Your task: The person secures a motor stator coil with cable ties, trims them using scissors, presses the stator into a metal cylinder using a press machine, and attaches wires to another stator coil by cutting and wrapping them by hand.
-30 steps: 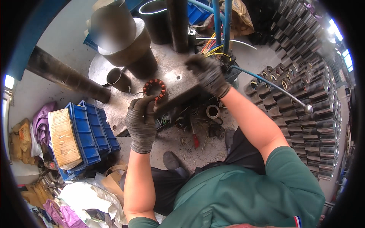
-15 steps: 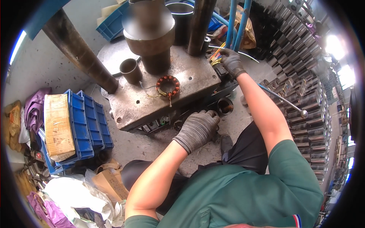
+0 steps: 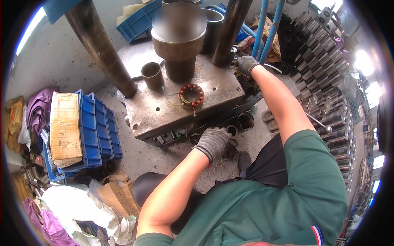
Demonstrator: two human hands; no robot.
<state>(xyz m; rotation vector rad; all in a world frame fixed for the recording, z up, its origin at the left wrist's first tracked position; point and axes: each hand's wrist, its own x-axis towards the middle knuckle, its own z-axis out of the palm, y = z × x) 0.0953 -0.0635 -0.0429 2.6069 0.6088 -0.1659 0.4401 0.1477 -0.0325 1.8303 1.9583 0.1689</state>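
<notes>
My left hand [image 3: 213, 143], in a grey knit glove, is low in front of the metal press bed [image 3: 143, 121]. Its fingers curl beside a metal ring [image 3: 232, 130]; what they hold, if anything, is hidden. At the bed's far right corner, my gloved right hand [image 3: 248, 65] reaches in with bent fingers, their tips out of sight. On the bed lies a ring-shaped stator core with copper windings [image 3: 191, 95] and loose leads. An upright short metal sleeve [image 3: 152, 76] stands behind it, left of the thick press ram [image 3: 180, 67].
Steel columns [image 3: 100, 47] rise at the bed's back. Blue crates [image 3: 92, 131] with a cardboard piece [image 3: 65, 127] stand at left, above white sacks [image 3: 78, 205]. Stacked metal cylinders [image 3: 324, 65] line the right. Another open cylinder [image 3: 246, 121] sits under the bed's front edge.
The view has shifted, with the bed now further right in it. The coloured strips beside my right hand no longer show. My left hand stays low before the bed.
</notes>
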